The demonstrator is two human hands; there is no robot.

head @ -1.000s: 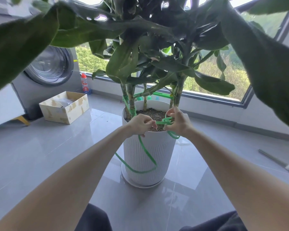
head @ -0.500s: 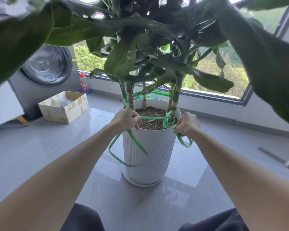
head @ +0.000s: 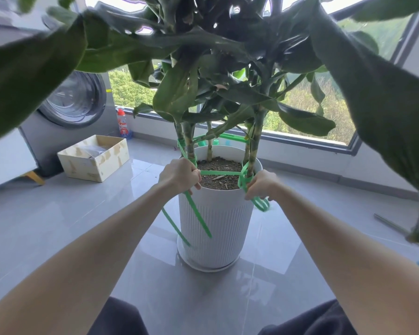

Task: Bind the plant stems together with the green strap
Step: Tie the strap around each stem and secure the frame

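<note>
Head view: left hand (head: pixel 179 174) and right hand (head: pixel 260 184) each grasp the green strap (head: pixel 219 173) (taut between their fingers) across the plant stems (head: pixel 253 151).

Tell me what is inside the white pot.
Dark soil, several plant stems rising from it, and a green strap stretched above. Anything below the surface is hidden by the pot wall.

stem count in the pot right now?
5. Left stem pair by the left hand; thin middle stem at the back; right stem pair by the right hand. Both hands grip the green strap. Leaves may hide others.
</note>
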